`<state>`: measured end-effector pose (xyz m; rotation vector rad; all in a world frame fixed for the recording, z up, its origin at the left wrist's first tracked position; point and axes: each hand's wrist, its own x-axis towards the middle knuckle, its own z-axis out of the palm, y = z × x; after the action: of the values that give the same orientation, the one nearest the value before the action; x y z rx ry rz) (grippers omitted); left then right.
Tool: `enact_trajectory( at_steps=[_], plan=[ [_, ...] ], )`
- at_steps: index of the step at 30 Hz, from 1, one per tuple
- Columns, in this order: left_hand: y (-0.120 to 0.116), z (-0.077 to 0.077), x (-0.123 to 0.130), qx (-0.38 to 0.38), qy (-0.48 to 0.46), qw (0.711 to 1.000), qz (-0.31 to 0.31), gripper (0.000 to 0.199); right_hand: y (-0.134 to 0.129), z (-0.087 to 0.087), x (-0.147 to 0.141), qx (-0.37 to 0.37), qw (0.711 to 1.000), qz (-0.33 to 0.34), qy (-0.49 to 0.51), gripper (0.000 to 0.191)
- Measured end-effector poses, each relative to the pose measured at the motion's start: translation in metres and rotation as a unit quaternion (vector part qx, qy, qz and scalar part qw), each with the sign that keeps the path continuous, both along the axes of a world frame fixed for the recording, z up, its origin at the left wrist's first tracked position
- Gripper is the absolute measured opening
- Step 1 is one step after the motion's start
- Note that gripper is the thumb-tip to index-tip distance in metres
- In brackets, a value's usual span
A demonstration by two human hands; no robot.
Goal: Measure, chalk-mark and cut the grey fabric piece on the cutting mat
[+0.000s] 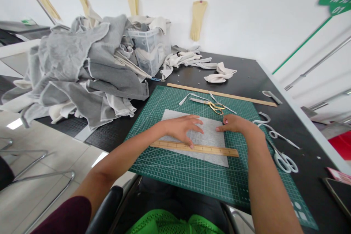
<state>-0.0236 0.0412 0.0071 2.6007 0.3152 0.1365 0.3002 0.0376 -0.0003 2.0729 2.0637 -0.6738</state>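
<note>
A grey piece of fabric (210, 131) lies flat on a green cutting mat (153, 117), with a wooden ruler (214, 150) across its lower part. My left hand (182, 128) rests over the fabric, fingers spread and thumb touching the ruler's upper edge. At the fabric's right edge, my right hand (234, 123) has curled fingers and its thumb points left. Something small and dark shows by its fingertips, too small to make out. Gold-handled scissors (212, 105) lie just beyond the fabric, beside thin fabric strips (189, 97).
A long wooden ruler (219, 94) lies along the mat's far edge. White-handled scissors (285, 161) are at the right, near a phone (338, 193). Grey cloths (68, 55) pile up at left by a clear plastic bin (149, 49). Scraps (221, 73) lie behind.
</note>
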Motion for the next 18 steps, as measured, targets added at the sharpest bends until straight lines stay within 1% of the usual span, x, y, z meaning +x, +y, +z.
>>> enact_trajectory(
  at_steps=[2, 4, 9, 14, 18],
  plan=[
    [-0.003, -0.002, 0.002, -0.028, -0.001, 0.999, -0.024, 0.055, 0.001, -0.001, 0.004, 0.002, 1.000, -0.004, 0.002, 0.042],
    [-0.004, -0.005, 0.004, -0.053, 0.012, 0.998, -0.035, 0.048, 0.002, -0.003, 0.005, 0.006, 1.000, -0.006, 0.005, 0.041],
    [-0.005, -0.005, 0.006, -0.078, 0.043, 0.995, -0.038, 0.046, 0.006, -0.008, 0.006, 0.020, 1.000, -0.010, 0.016, 0.045],
    [-0.005, -0.004, 0.007, -0.090, 0.045, 0.994, -0.032, 0.047, 0.010, -0.014, 0.012, 0.027, 0.999, -0.009, 0.025, 0.048],
    [-0.005, -0.005, 0.006, -0.097, 0.042, 0.994, -0.033, 0.047, 0.012, -0.016, 0.014, 0.024, 0.999, -0.008, 0.025, 0.050]
  ],
)
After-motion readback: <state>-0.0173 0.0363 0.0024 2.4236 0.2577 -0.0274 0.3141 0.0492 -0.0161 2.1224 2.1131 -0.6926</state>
